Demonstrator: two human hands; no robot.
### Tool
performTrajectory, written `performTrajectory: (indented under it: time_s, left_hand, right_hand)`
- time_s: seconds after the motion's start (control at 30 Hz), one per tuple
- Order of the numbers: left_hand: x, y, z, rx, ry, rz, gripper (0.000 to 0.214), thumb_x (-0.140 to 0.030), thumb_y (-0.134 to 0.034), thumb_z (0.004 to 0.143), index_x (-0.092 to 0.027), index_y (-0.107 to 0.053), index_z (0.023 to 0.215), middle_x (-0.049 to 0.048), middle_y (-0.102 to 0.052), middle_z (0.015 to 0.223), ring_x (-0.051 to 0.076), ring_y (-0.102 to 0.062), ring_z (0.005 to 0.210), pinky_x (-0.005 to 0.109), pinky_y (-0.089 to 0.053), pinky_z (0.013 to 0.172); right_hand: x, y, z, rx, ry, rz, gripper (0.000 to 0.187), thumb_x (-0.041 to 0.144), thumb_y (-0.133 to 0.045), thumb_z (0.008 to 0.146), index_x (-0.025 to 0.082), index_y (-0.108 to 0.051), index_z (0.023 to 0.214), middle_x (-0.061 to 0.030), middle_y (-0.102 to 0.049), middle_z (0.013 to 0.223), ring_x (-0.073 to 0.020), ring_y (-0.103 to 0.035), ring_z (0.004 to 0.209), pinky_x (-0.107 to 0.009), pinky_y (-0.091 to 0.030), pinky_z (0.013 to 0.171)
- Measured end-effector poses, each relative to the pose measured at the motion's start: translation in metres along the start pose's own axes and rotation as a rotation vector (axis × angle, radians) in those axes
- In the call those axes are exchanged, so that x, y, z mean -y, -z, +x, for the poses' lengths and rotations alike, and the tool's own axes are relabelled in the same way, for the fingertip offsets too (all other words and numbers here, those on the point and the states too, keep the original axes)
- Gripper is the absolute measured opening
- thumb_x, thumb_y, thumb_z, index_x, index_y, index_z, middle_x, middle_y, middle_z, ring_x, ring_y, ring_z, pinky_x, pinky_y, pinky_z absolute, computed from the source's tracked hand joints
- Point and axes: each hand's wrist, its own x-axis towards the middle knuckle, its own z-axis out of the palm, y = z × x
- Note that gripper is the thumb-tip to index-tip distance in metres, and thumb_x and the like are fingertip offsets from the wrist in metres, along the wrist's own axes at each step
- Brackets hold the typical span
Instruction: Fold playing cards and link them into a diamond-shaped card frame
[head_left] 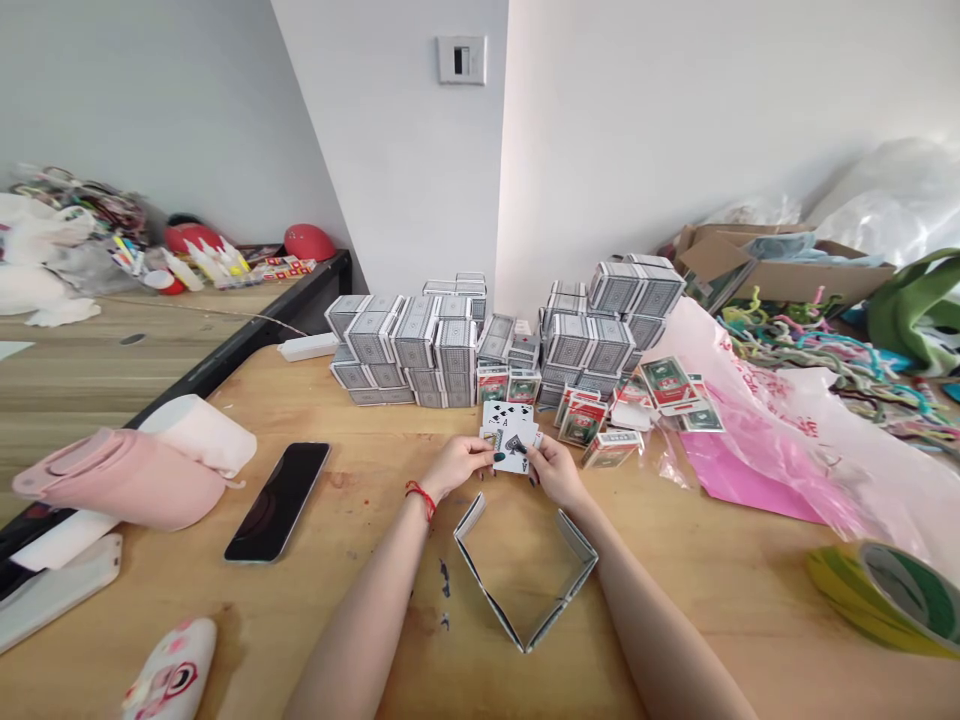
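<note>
Between both hands are several playing cards (512,447), faces toward me, an ace of spades in front. My left hand (463,466) pinches their left edge; a red string bracelet circles that wrist. On the right edge, the fingers of my right hand (553,470) are closed on the same cards. More cards with spade pips (507,413) show just behind them. Below the hands, between my forearms, a folded card strip (523,640) stands on the table in an open diamond-like outline. Behind the hands are stacked blocks of folded cards (435,345), backs outward.
Card boxes (583,418) lie right of my hands, near pink plastic wrapping (757,430). A phone (277,503) and a pink visor (127,478) lie left. Yellow tape (885,597) sits at right. A wall (427,160) rises behind the stacks.
</note>
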Motion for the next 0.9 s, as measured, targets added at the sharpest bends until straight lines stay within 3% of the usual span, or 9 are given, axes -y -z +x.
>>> performTrajectory:
  time_s: [0.2, 0.47, 0.73, 0.9]
  left_hand:
    - [-0.003, -0.003, 0.0, -0.094, 0.005, 0.154, 0.032, -0.043, -0.062, 0.063, -0.013, -0.053, 0.055, -0.0043, -0.045, 0.046, 0.008, -0.038, 0.046, 0.021, -0.028, 0.049]
    - [0.004, -0.014, 0.0, -0.267, -0.075, 0.357, 0.023, -0.032, -0.054, 0.069, -0.015, -0.047, 0.054, -0.0033, -0.047, 0.051, 0.009, -0.039, 0.051, 0.022, -0.027, 0.051]
    - [0.001, -0.022, -0.002, -0.333, -0.03, 0.369, 0.02, -0.028, -0.049, 0.07, -0.017, -0.044, 0.054, -0.0018, -0.053, 0.052, 0.011, -0.044, 0.052, 0.023, -0.029, 0.052]
    - [0.006, -0.02, -0.004, -0.304, -0.058, 0.368, 0.022, -0.031, -0.048, 0.072, -0.017, -0.043, 0.056, -0.0031, -0.052, 0.051, 0.011, -0.044, 0.051, 0.023, -0.029, 0.052]
  right_hand:
    - [0.001, -0.003, -0.004, -0.053, 0.02, -0.054, 0.038, 0.055, -0.05, 0.075, 0.018, -0.051, 0.076, 0.0057, -0.044, 0.046, -0.0093, -0.038, 0.038, -0.021, -0.029, 0.037]
    - [0.005, -0.004, -0.006, -0.073, -0.018, -0.099, 0.039, 0.058, -0.049, 0.074, 0.019, -0.05, 0.069, 0.0057, -0.044, 0.039, -0.0107, -0.039, 0.032, -0.022, -0.03, 0.034]
    - [0.003, -0.005, -0.004, -0.072, -0.059, -0.085, 0.036, 0.055, -0.05, 0.075, 0.019, -0.048, 0.07, 0.0014, -0.057, 0.049, -0.0108, -0.044, 0.029, -0.022, -0.031, 0.03]
    - [0.005, -0.005, -0.003, -0.068, -0.089, -0.06, 0.037, 0.055, -0.05, 0.074, 0.019, -0.049, 0.069, 0.0016, -0.057, 0.045, -0.0111, -0.043, 0.028, -0.022, -0.03, 0.028]
